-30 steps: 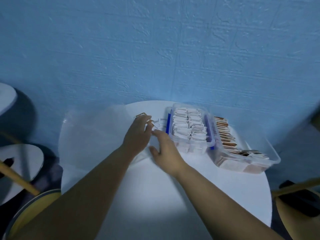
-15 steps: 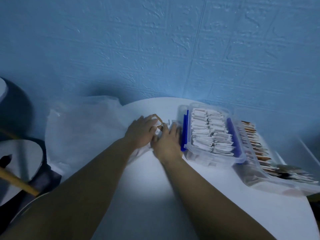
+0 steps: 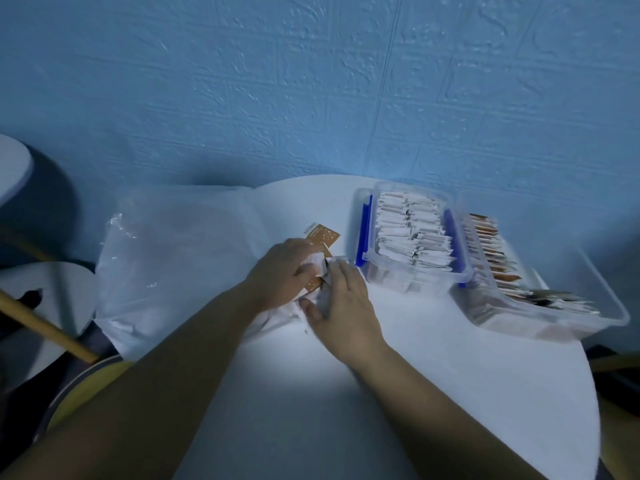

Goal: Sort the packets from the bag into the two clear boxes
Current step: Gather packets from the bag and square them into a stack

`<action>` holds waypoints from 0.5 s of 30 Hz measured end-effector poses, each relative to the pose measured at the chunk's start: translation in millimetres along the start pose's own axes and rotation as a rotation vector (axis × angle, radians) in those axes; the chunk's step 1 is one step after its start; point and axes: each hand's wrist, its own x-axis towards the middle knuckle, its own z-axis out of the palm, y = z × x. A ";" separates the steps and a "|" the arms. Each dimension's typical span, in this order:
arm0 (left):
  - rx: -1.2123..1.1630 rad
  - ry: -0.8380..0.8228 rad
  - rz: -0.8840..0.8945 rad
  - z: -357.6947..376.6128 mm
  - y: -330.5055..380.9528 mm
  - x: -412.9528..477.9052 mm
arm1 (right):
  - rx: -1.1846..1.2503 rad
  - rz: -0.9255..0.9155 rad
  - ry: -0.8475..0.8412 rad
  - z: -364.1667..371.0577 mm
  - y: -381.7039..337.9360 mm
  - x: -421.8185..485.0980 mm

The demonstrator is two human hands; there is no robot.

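A large clear plastic bag (image 3: 173,258) lies on the left part of the round white table (image 3: 433,393). At its mouth my left hand (image 3: 280,271) grips a brown packet (image 3: 320,237) that sticks out beyond the fingers. My right hand (image 3: 341,296) lies beside it with straight fingers resting on white packets (image 3: 332,265) at the bag's opening. To the right stands a clear box with blue latches (image 3: 363,237), filled with white packets. Further right a second clear box (image 3: 595,289) holds brown packets in a row.
The blue textured wall (image 3: 311,98) rises right behind the table. On the left are a wooden stick (image 3: 45,327), a grey seat (image 3: 41,306) and a yellow-rimmed chair (image 3: 83,386). Another yellow chair edge (image 3: 620,431) shows at the lower right.
The view has shifted left, so the boxes sit further right. My right hand has moved in against the left one at the bag's mouth, and the brown packet shows more.
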 end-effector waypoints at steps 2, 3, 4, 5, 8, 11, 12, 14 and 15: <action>0.001 -0.008 -0.090 -3.0 4.6 9.2 | -0.017 -0.029 -0.004 -0.5 1.1 1.8; 0.015 -0.041 -0.137 -4.2 6.2 15.4 | -0.041 -0.038 -0.018 0.1 2.2 4.7; 0.024 -0.074 -0.168 -4.7 6.7 20.9 | -0.090 -0.046 -0.038 0.8 4.0 7.5; 0.030 -0.103 -0.179 -3.8 6.5 25.6 | -0.164 -0.051 -0.061 2.3 6.6 9.9; 0.140 -0.221 -0.170 1.4 -0.3 35.6 | -0.322 -0.060 -0.090 6.3 12.7 11.6; 0.178 -0.239 -0.105 4.3 -2.4 33.0 | -0.297 -0.067 -0.092 6.0 16.9 8.7; 0.151 -0.237 -0.076 4.6 -0.2 29.3 | -0.275 -0.074 -0.092 3.5 19.1 6.7; 0.103 -0.253 -0.031 4.6 5.8 21.4 | -0.233 -0.102 -0.097 -2.8 25.7 0.9; 0.084 -0.263 -0.025 4.0 9.0 17.7 | -0.219 -0.119 -0.093 -6.1 29.6 -3.3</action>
